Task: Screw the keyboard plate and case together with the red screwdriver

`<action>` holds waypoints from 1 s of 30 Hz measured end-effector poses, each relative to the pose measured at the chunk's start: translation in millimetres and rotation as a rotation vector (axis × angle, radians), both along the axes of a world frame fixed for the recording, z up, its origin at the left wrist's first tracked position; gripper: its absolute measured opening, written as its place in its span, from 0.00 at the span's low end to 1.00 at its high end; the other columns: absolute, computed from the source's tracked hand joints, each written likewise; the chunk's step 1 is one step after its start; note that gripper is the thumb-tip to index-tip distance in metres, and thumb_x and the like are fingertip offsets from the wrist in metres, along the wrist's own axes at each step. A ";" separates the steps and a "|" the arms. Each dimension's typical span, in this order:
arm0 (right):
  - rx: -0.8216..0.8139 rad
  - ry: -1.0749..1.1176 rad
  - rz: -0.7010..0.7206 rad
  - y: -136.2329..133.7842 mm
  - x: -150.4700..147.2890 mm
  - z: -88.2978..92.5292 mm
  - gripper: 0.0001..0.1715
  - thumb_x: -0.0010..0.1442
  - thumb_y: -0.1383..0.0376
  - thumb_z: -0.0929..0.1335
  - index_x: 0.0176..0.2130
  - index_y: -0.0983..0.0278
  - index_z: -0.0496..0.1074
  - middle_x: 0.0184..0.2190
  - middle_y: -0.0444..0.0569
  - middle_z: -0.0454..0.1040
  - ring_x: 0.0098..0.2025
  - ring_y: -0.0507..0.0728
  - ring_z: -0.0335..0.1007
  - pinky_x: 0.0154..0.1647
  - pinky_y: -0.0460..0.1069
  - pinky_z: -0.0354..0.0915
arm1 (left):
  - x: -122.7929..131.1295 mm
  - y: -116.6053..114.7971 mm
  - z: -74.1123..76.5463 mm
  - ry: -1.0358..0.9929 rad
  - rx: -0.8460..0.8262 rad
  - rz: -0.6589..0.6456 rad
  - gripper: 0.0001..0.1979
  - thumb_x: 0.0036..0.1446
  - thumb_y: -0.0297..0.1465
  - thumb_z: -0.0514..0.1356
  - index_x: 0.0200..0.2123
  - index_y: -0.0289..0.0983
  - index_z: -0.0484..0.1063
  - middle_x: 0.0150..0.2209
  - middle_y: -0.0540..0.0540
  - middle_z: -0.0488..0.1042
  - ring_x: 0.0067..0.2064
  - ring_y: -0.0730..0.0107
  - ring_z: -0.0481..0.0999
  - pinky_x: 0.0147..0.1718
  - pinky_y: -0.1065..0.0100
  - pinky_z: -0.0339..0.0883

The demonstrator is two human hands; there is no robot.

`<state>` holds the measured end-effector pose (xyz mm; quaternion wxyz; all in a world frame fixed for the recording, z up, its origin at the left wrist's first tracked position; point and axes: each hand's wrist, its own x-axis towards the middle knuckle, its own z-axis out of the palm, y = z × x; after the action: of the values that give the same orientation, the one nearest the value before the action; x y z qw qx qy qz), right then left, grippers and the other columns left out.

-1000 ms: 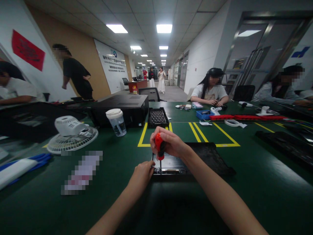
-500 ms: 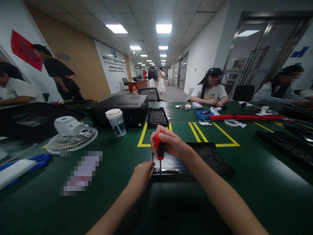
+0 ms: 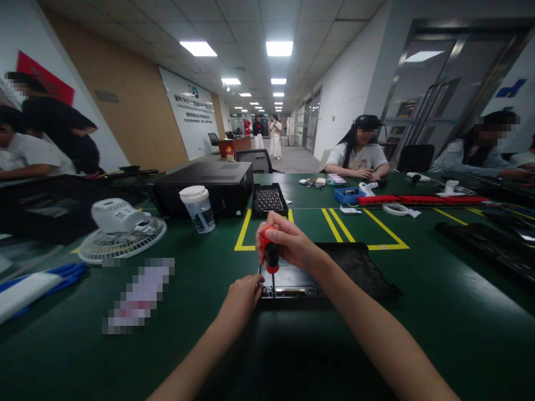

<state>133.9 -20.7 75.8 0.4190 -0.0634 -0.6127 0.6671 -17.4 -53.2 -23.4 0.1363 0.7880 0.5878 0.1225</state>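
My right hand is closed around the red and black handle of a screwdriver. Its shaft points straight down, with the tip at the near left part of a flat black panel. A strip of small parts runs along the panel's near edge there. At the panel's left corner, my left hand pinches the edge between thumb and fingers. Most of the panel's middle is hidden behind my right hand and forearm.
A lidded plastic cup and a white fan part stand to the left. Behind are a black computer case and a black tray of small parts. A blue box lies farther right. A co-worker sits opposite.
My hands and the screwdriver stay almost in place. At the far left, a standing person in black has moved left and leans lower.
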 end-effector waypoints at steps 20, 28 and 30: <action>0.167 -0.026 -0.237 1.2 -2.1 2.3 0.13 0.54 0.63 0.67 0.27 0.64 0.57 0.25 0.40 0.65 0.23 0.49 0.69 0.25 0.47 0.68 | -1.2 1.2 -4.3 0.013 0.018 -0.005 0.13 0.56 0.28 0.49 0.40 0.38 0.71 0.40 0.45 0.75 0.40 0.68 0.73 0.39 0.70 0.62; 0.175 -0.052 -0.342 -2.2 -5.8 0.9 0.14 0.53 0.62 0.67 0.28 0.63 0.56 0.24 0.39 0.63 0.21 0.48 0.66 0.21 0.47 0.69 | -1.5 1.3 -5.0 0.003 0.025 0.001 0.13 0.56 0.28 0.49 0.40 0.39 0.71 0.40 0.45 0.75 0.41 0.68 0.73 0.39 0.71 0.62; 0.184 -0.067 -0.396 -3.1 -6.7 0.1 0.15 0.53 0.61 0.67 0.28 0.63 0.56 0.25 0.39 0.62 0.21 0.48 0.65 0.21 0.47 0.69 | -1.6 1.5 -4.4 0.001 0.020 0.005 0.13 0.56 0.28 0.49 0.40 0.38 0.71 0.40 0.45 0.75 0.41 0.68 0.73 0.40 0.71 0.62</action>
<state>127.2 -23.8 75.9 0.5251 -0.1661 -0.6603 0.5105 -19.0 -51.7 -27.8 0.1279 0.7878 0.5887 0.1283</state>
